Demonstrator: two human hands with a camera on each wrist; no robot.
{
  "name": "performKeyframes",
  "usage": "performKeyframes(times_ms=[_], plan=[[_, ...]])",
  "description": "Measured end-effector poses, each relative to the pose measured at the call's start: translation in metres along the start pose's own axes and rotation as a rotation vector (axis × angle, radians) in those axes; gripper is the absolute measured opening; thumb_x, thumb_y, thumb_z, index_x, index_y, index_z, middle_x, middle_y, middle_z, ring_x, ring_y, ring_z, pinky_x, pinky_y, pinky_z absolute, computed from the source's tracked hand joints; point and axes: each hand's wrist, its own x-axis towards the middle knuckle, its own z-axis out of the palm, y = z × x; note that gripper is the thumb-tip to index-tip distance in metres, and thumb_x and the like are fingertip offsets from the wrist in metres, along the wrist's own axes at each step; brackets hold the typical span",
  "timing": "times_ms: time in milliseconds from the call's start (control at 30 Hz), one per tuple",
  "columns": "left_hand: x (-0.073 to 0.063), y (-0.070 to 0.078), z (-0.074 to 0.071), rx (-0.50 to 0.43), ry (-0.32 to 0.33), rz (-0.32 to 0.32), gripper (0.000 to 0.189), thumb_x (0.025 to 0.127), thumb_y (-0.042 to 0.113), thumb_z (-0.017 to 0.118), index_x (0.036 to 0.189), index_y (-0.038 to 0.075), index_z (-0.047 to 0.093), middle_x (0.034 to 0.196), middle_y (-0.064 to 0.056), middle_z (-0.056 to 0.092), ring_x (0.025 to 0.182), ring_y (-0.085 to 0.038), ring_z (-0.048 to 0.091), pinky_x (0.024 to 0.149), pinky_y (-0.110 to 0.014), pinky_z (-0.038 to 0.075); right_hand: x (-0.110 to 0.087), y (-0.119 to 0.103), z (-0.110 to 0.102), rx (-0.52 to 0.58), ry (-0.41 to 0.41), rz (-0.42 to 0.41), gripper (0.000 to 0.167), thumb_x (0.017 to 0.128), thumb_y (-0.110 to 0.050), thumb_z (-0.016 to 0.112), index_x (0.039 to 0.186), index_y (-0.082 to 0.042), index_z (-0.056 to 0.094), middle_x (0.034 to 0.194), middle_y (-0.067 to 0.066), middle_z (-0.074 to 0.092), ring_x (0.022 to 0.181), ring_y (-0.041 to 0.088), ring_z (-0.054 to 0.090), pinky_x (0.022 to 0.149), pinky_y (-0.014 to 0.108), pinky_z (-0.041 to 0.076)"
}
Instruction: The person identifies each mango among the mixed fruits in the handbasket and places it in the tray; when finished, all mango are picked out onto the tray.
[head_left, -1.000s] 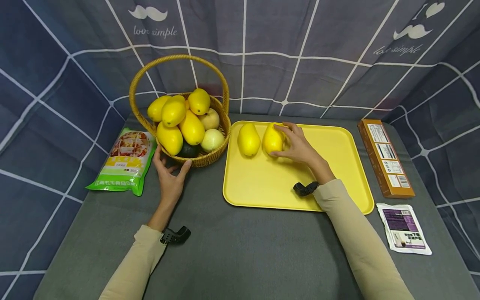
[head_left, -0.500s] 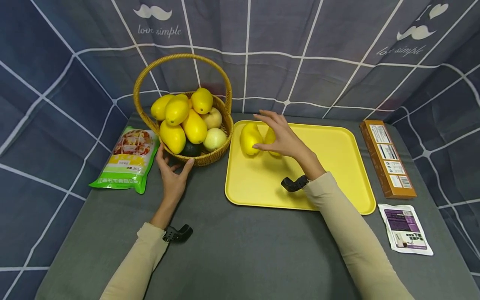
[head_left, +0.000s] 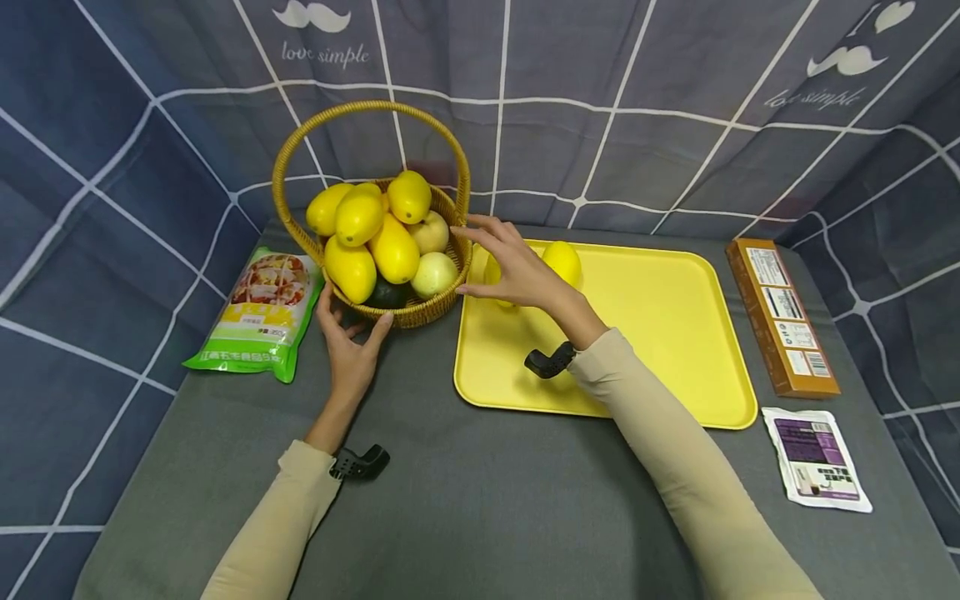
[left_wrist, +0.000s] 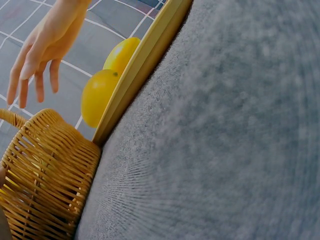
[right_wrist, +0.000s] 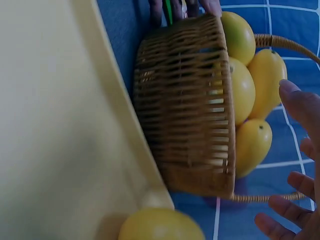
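My left hand [head_left: 351, 358] rests against the front of a wicker basket [head_left: 427, 312], thumb and fingers spread along its side. Inside lie several yellow mangoes [head_left: 360, 214], two pale round fruits [head_left: 433, 275] and a dark fruit [head_left: 387, 293]. My right hand [head_left: 517, 267] hovers at the basket's right side, thumb and fingers spread with nothing between them. Below it a yellow tray [head_left: 637, 358] bears two mangoes [head_left: 562, 262], one partly hidden by the hand. In the right wrist view, the spread fingers [right_wrist: 295, 205] show beside the mangoes in the basket.
A green-edged food bag [head_left: 258, 317] lies left of the basket. Right of the tray are a brown box [head_left: 782, 317] and a white-and-purple packet [head_left: 817, 458]. The basket's tall handle [head_left: 371, 107] arches above the fruit. A checked cloth hangs behind.
My right hand has let go of a mango on the tray and moved left to the basket's rim, fingers spread. My left hand stays against the basket.
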Motion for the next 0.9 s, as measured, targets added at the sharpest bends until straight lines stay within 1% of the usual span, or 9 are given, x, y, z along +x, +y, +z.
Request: performKeyframes(times_ms=[100,233,333,500,567,733,900], plan=[[-0.001,0.001,0.0,0.004,-0.002,-0.003,0.087,0.088,0.003,0.068,0.154,0.0,0.01,0.159,-0.014,0.014,0.141,-0.033,0.028,0.096,-0.057,0.034,0.008,-0.004,0.005,0.012,0.003,-0.026,0.077,0.082,-0.041,0.078,0.146,-0.016,0.046,0.152,0.013,0.036,0.135,0.035,0.037,0.107,0.047,0.035],[-0.002,0.001,0.0,-0.002,-0.007,-0.006,0.087,0.088,0.003,0.067,0.154,-0.001,0.01,0.159,-0.015,0.013,0.141,-0.034,0.028,0.096,-0.057,0.033,0.015,-0.01,0.011,0.03,-0.016,-0.027,0.075,0.083,-0.042,0.077,0.147,-0.015,0.045,0.153,0.013,0.034,0.134,0.034,0.037,0.106,0.047,0.036],[-0.002,0.001,0.0,-0.004,-0.005,-0.004,0.087,0.088,0.002,0.067,0.154,-0.001,0.01,0.159,-0.016,0.013,0.14,-0.034,0.028,0.096,-0.056,0.034,0.023,-0.016,0.015,0.037,-0.036,-0.02,0.075,0.085,-0.045,0.074,0.148,-0.018,0.044,0.155,0.014,0.032,0.136,0.033,0.035,0.107,0.047,0.036],[0.0,0.0,-0.002,0.002,-0.004,0.013,0.087,0.088,0.002,0.067,0.154,-0.001,0.01,0.159,-0.016,0.014,0.139,-0.034,0.029,0.095,-0.056,0.034,0.042,-0.023,0.021,0.027,-0.044,-0.022,0.075,0.086,-0.048,0.071,0.15,-0.02,0.041,0.155,0.015,0.029,0.141,0.033,0.032,0.11,0.047,0.035],[0.001,0.0,-0.002,0.007,-0.004,0.014,0.087,0.089,0.002,0.067,0.154,-0.001,0.01,0.158,-0.015,0.014,0.139,-0.033,0.03,0.096,-0.056,0.034,0.05,-0.025,0.024,0.028,-0.042,-0.027,0.076,0.086,-0.048,0.071,0.149,-0.018,0.042,0.154,0.015,0.03,0.141,0.032,0.032,0.11,0.045,0.036],[0.001,0.001,-0.003,0.008,-0.006,0.008,0.087,0.089,0.002,0.067,0.154,-0.001,0.009,0.159,-0.015,0.013,0.14,-0.034,0.029,0.096,-0.056,0.034,0.069,-0.029,0.027,0.025,-0.051,-0.019,0.077,0.086,-0.047,0.072,0.149,-0.016,0.041,0.151,0.015,0.033,0.139,0.027,0.037,0.109,0.04,0.039],[0.001,0.002,-0.003,0.011,-0.018,-0.003,0.087,0.089,0.003,0.067,0.154,-0.001,0.009,0.159,-0.015,0.012,0.141,-0.034,0.027,0.097,-0.057,0.034,0.085,-0.036,0.029,0.025,-0.054,-0.018,0.078,0.086,-0.048,0.071,0.15,-0.016,0.04,0.15,0.015,0.033,0.132,0.024,0.044,0.106,0.034,0.041]])
